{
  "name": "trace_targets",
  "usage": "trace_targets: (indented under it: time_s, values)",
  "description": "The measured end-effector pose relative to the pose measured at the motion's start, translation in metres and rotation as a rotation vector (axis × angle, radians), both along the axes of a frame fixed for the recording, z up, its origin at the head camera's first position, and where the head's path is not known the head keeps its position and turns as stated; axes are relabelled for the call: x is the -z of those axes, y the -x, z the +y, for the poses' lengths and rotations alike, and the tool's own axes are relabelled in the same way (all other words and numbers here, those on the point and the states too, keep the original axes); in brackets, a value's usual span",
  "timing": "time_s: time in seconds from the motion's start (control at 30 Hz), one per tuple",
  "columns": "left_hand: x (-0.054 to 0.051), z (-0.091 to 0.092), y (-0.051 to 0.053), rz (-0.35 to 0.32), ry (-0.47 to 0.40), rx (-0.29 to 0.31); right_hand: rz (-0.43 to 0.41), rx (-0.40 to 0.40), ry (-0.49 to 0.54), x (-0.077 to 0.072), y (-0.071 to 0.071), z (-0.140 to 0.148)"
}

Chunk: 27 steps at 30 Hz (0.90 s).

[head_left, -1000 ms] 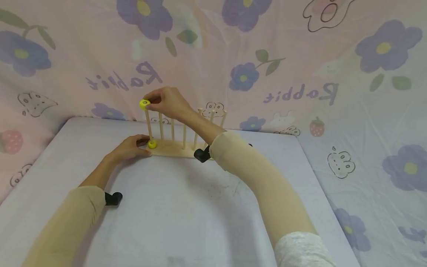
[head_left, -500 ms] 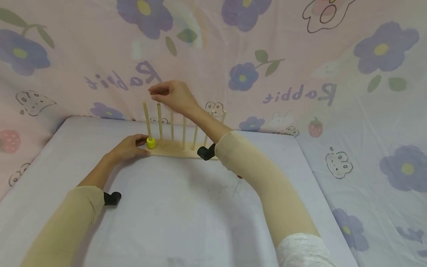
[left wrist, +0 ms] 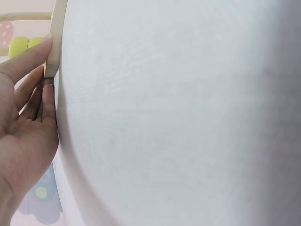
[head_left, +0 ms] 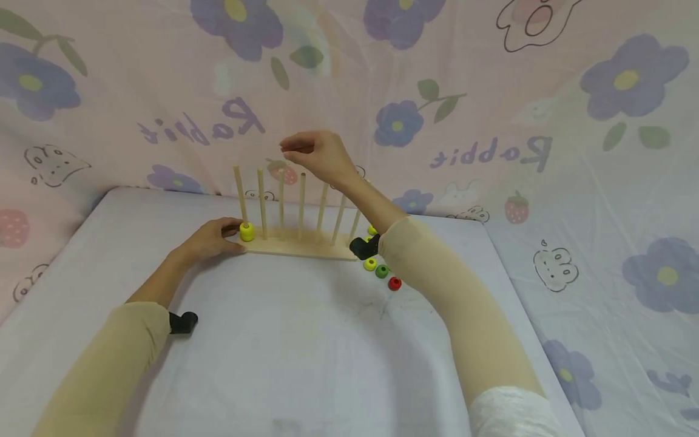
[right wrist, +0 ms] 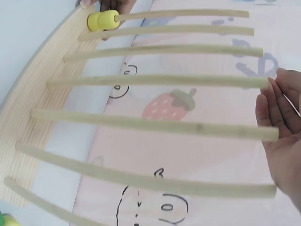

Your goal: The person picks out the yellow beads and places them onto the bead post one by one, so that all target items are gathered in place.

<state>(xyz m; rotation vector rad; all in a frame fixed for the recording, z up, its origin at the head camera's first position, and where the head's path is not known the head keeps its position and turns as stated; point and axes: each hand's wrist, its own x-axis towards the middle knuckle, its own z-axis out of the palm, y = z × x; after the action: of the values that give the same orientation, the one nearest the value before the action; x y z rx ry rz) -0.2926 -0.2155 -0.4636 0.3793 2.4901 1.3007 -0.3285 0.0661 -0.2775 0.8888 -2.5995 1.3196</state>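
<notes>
A wooden peg rack (head_left: 297, 247) stands on the table with a row of several upright pegs. Two yellow beads (head_left: 247, 232) are stacked at the bottom of its leftmost peg. My left hand (head_left: 212, 238) holds the rack's left end; in the left wrist view the thumb (left wrist: 33, 56) lies along the base, with the other fingers by its end. My right hand (head_left: 322, 156) hangs above the middle pegs, holding nothing, fingers loosely bent. In the right wrist view the bare pegs (right wrist: 155, 82) cross in front of that hand (right wrist: 284, 132).
Right of the rack lie loose beads: a yellow bead (head_left: 369, 264), a green bead (head_left: 381, 271) and a red bead (head_left: 395, 283), with more yellow ones partly behind the right forearm. A printed cloth (head_left: 327, 73) hangs behind the white table (head_left: 273, 352).
A second yellow bead, pinched at the leftmost peg's top, was let go and dropped onto the first. My right hand has since moved right, uncovering loose beads. The left hand stays put.
</notes>
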Motion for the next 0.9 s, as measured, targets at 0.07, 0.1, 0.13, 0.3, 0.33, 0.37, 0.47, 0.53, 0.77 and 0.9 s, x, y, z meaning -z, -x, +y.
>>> trace_targets:
  time_s: [0.07, 0.1, 0.13, 0.3, 0.33, 0.37, 0.47, 0.53, 0.77, 0.9]
  values:
    - [0.0, 0.0, 0.0, 0.006, -0.003, 0.006, 0.0, 0.003, 0.022, 0.0, 0.0, 0.007]
    - [0.0, 0.0, 0.001, 0.006, -0.004, 0.007, 0.005, 0.004, 0.033, 0.0, 0.0, 0.01]
    - [0.0, 0.0, 0.001, 0.006, -0.005, 0.008, 0.007, 0.006, 0.041, 0.0, 0.0, 0.013]
    - [0.003, -0.003, 0.001, -0.001, -0.001, 0.002, 0.019, 0.006, 0.078, 0.001, 0.0, 0.027]
    - [0.003, -0.003, 0.001, -0.001, -0.002, 0.001, 0.017, 0.005, 0.082, 0.002, 0.0, 0.03]
    - [0.004, -0.004, 0.001, 0.0, -0.001, 0.002, 0.014, 0.004, 0.088, 0.002, 0.0, 0.032]
    - [0.004, -0.004, 0.001, 0.0, -0.005, 0.004, 0.001, -0.001, 0.103, 0.005, 0.0, 0.04]
    - [0.004, -0.004, 0.001, -0.004, -0.011, 0.004, 0.001, -0.003, 0.108, 0.006, -0.001, 0.044]
    - [0.0, -0.002, -0.002, 0.007, -0.016, 0.014, -0.015, 0.026, 0.111, 0.005, -0.006, 0.062]
    - [-0.002, -0.001, -0.002, -0.001, -0.016, 0.016, -0.04, 0.055, 0.157, 0.005, -0.008, 0.077]
